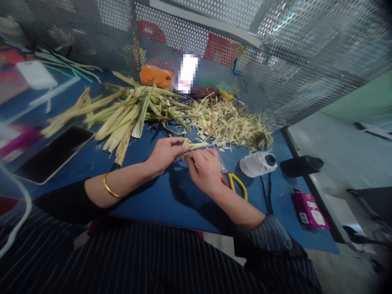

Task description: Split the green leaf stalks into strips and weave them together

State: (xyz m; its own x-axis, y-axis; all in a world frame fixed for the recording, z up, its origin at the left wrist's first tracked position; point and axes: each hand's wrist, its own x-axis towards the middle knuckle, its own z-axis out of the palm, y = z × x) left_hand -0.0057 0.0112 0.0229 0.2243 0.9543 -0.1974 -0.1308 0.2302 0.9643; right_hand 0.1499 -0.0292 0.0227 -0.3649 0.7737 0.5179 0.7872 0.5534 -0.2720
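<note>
Near the middle of the blue table (153, 204), my left hand (166, 153) pinches a pale green husk strip (197, 145) between thumb and fingers. My right hand (206, 168) is closed on the lower part of the same piece, its fingertips touching those of the left. The strip's free end points right, above the right hand. Scissors with yellow and red handles (239, 183) lie just right of the right hand, partly hidden by it. Long husk leaves (122, 118) are piled beyond the left hand, and shredded husk bits (226, 122) beyond the right.
White thread spool (255, 164), black spool (301, 165) and purple box (310, 210) are on the right. A black phone (55, 153) lies left. Behind the husks are an orange packet (156, 76) and a perforated metal screen (196, 30). A white cable (23, 204) curves at lower left.
</note>
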